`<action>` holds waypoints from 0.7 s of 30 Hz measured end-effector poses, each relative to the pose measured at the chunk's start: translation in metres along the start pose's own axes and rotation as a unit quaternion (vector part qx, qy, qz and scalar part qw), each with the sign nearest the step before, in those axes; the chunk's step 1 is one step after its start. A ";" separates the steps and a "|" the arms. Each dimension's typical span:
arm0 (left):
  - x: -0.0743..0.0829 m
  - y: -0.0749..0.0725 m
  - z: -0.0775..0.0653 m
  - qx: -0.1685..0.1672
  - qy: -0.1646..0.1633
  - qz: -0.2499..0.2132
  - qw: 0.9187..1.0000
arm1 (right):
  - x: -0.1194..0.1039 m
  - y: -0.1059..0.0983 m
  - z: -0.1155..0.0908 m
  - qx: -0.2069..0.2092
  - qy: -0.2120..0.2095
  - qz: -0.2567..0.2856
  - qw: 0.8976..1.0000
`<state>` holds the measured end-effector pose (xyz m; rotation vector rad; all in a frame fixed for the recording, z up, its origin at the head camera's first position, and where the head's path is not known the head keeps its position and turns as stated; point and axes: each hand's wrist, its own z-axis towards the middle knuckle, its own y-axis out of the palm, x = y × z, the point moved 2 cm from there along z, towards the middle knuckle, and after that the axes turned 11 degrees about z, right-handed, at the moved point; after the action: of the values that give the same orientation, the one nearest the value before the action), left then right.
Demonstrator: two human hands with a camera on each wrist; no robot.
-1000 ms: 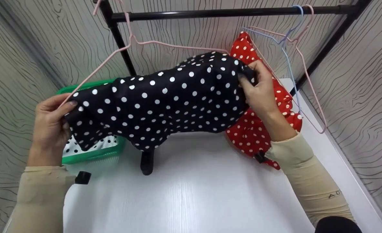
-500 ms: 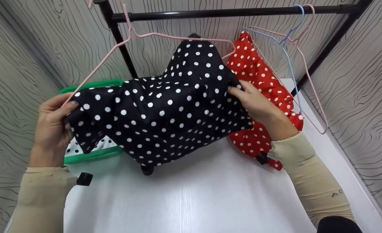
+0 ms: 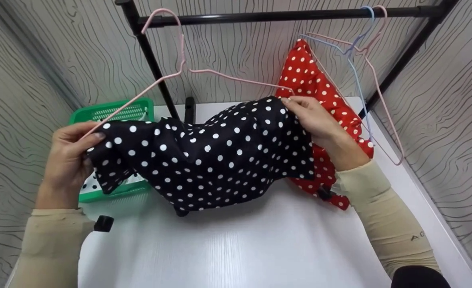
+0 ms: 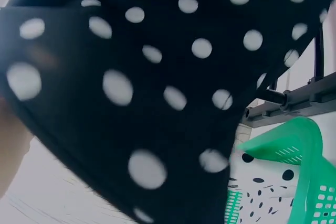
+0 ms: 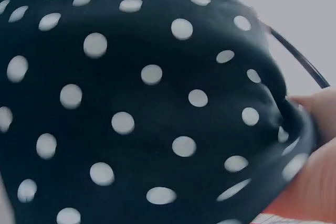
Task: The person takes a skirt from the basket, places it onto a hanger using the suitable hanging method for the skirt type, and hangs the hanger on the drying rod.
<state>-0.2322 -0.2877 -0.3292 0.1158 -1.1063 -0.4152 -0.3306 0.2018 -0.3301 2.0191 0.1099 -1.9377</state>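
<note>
A black cloth (image 3: 220,156) with white dots hangs spread between both hands and fills most of both wrist views. My left hand (image 3: 68,152) pinches its left corner together with the left end of a pink wire hanger (image 3: 236,78). The hanger's hook appears in front of the black rail; whether it touches the rail I cannot tell. With thumb and fingers, my right hand (image 3: 320,120) pinches the cloth's upper right edge, close to the hanger's right end. The hanger's lower bar is hidden by the cloth.
A green basket (image 3: 112,196) with a white dotted cloth (image 4: 262,190) stands on the white table (image 3: 220,248) at left. Red dotted cloth (image 3: 300,74) hangs at right, near a blue hanger (image 3: 358,78) and another pink hanger (image 3: 384,104) on the black rail (image 3: 260,17).
The hanger has come down, so its hook now shows. The cloth's raised right part has dropped below the hanger's right arm. My right hand has shifted, ending at the cloth's upper edge.
</note>
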 end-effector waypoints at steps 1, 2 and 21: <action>0.000 0.001 0.000 -0.005 -0.003 0.001 1.000 | 0.001 -0.001 0.001 0.028 -0.040 -0.025 0.998; -0.001 0.001 0.000 -0.013 -0.008 0.001 1.000 | 0.002 -0.004 0.000 0.065 -0.079 -0.050 0.994; -0.006 0.005 -0.003 -0.093 0.039 0.002 0.995 | 0.008 -0.010 -0.007 0.092 -0.470 -0.575 0.663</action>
<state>-0.2304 -0.2810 -0.3342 -0.0343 -0.9853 -0.5045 -0.3262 0.2119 -0.3395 0.5792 1.1735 -3.5758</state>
